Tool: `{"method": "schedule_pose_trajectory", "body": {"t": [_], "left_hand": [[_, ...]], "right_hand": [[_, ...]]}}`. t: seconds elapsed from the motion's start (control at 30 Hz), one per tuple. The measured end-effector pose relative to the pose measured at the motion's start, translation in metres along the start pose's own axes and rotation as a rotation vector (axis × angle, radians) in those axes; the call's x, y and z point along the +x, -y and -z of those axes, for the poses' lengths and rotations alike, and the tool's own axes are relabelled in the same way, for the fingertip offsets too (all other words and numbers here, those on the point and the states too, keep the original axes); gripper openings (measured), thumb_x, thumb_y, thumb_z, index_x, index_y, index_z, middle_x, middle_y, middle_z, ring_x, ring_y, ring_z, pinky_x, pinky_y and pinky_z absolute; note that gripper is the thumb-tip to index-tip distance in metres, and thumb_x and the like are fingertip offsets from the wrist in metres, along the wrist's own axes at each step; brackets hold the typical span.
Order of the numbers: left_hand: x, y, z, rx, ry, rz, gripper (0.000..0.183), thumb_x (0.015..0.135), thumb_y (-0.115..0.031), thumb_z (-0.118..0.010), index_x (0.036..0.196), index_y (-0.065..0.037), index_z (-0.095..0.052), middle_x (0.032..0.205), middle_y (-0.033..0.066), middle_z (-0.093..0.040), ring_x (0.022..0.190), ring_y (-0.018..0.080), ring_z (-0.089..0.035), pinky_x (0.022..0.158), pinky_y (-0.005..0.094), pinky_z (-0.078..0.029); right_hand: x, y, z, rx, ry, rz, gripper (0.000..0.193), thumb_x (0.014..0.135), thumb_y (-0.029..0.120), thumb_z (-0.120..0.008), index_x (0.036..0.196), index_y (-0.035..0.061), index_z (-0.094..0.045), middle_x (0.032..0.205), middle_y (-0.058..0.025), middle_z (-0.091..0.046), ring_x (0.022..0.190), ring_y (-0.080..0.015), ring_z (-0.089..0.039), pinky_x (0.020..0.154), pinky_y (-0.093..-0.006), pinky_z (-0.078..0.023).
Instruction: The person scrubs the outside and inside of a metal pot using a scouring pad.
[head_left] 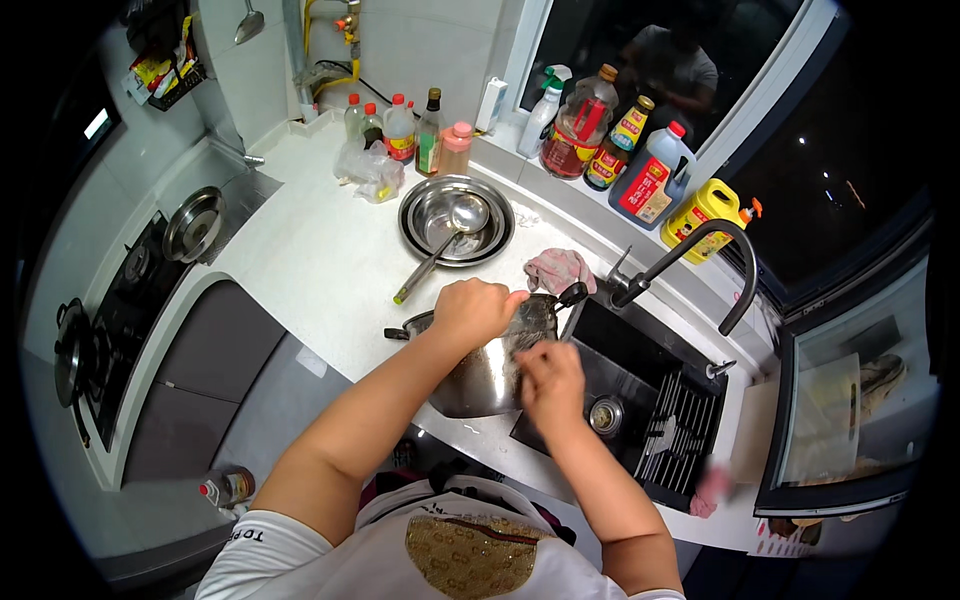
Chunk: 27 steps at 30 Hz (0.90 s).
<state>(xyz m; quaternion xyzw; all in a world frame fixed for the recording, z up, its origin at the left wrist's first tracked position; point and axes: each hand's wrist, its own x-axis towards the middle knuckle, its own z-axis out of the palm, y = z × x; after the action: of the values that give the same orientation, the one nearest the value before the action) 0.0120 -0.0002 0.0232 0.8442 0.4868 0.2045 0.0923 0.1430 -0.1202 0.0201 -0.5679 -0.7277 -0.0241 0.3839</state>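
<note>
A shiny steel pot (480, 381) with dark handles rests tilted on the counter's front edge, beside the sink. My left hand (474, 314) is closed over its upper rim, thumb stretched to the right. Against the pot's right side my right hand (553, 382) is curled, its fingertips blurred by motion; whatever may be in its fingers is hidden. Behind the pot, a ladle (466, 215) lies in nested steel bowls (405, 225), its handle hanging over the rim. A pink cloth (560, 271) lies crumpled between the pot and the faucet.
To the right is a black sink (625, 345) with a drying rack (682, 440) and a tall black faucet (735, 232). Bottles (400, 135) and a plastic bag (372, 176) stand at the back; large jugs (652, 175) line the windowsill. A stove (125, 300) is at far left.
</note>
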Motion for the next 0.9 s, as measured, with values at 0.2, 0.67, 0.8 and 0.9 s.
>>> {"method": "schedule_pose_trajectory", "body": {"t": [0.2,0.67,0.8,0.9], "left_hand": [[0.001,0.0,0.001,-0.025,0.003,-0.006,0.052,0.092,-0.049,-0.048,0.071,-0.008,-0.071,0.062,0.0152,-0.064,0.056,0.0331,-0.064,0.051,0.0432,-0.05],[-0.003,0.004,-0.001,-0.027,-0.034,-0.021,0.053,0.091,-0.051,-0.05,0.068,-0.008,-0.071,0.059,0.0152,-0.063,0.055,0.0336,-0.063,0.05,0.043,-0.049],[-0.002,0.011,-0.003,-0.048,-0.051,-0.038,0.053,0.091,-0.051,-0.049,0.069,-0.009,-0.071,0.059,0.0147,-0.063,0.055,0.0335,-0.064,0.05,0.0433,-0.05],[0.002,0.002,0.002,-0.038,-0.01,-0.022,0.053,0.091,-0.051,-0.048,0.069,-0.008,-0.071,0.059,0.0144,-0.063,0.056,0.0334,-0.064,0.051,0.0436,-0.05]], "right_hand": [[0.001,-0.007,0.0,-0.058,-0.012,-0.019,0.025,0.063,-0.006,-0.065,0.085,0.0066,-0.07,0.085,-0.0081,-0.059,0.082,-0.0285,-0.056,0.071,-0.0368,-0.049],[0.0,-0.011,0.0,-0.043,-0.01,-0.033,0.026,0.064,-0.006,-0.064,0.085,0.0076,-0.07,0.085,-0.0083,-0.059,0.083,-0.0293,-0.057,0.069,-0.0375,-0.05],[-0.006,-0.002,0.001,0.049,0.037,0.054,0.025,0.065,-0.005,-0.064,0.085,0.0086,-0.071,0.088,-0.0085,-0.06,0.085,-0.029,-0.057,0.07,-0.0379,-0.05],[0.004,-0.03,-0.001,0.067,-0.007,-0.184,0.027,0.066,-0.006,-0.063,0.087,0.0101,-0.072,0.09,-0.0088,-0.061,0.083,-0.0299,-0.056,0.07,-0.0402,-0.049]]}}
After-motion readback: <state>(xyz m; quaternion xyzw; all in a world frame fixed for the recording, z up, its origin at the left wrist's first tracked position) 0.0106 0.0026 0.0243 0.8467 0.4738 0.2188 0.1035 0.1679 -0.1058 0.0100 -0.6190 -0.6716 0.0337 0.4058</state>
